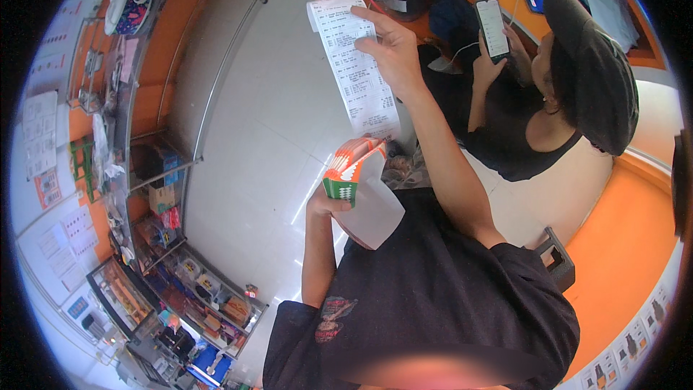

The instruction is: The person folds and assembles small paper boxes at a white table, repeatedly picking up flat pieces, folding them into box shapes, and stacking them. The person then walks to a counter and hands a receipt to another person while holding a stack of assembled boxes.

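While the right hand [393, 54] pinches a long white receipt [357, 72] between thumb and fingers, raised over the tiled floor [267, 130], the left hand [325, 204] is wrapped around a stack of orange-green-white packets [350, 170] with a white sheet [375, 209]. Judged risk: the loose receipt could curl or slip, and the fanned packets could slide out. A seated person's phone [492, 27] is just beside.
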Tool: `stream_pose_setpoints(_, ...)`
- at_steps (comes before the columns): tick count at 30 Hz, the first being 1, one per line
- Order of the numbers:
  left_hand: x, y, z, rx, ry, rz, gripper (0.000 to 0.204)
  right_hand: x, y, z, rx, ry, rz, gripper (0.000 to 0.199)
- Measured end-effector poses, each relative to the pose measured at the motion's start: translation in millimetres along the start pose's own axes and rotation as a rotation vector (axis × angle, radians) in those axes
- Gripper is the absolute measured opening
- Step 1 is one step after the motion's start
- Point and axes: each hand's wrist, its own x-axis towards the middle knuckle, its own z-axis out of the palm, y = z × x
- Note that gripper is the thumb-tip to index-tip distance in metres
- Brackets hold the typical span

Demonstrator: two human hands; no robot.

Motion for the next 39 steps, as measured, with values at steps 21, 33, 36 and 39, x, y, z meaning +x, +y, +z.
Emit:
stream_pose_setpoints(21, 4, 3, 2, -0.041, 0.004, -0.017, 0.120, -8, -23, -8, -0.097, 0.102, -0.059, 0.050)
stream_pose_setpoints(33, 11, -5, -5, -0.092, -0.031, 0.108, 0.110, -12, -32, -8, -0.086, 0.105, -0.190, 0.049)
stream_pose_setpoints(36, 11, -5, -6, -0.076, -0.080, 0.130, 0.110, -15, -40, -6, -0.057, 0.098, -0.234, 0.048)
stream_pose_setpoints(39, 8, -5, -5, -0.184, -0.122, 0.158, 0.109, -19, -49, -1, -0.017, 0.080, -0.248, 0.047)
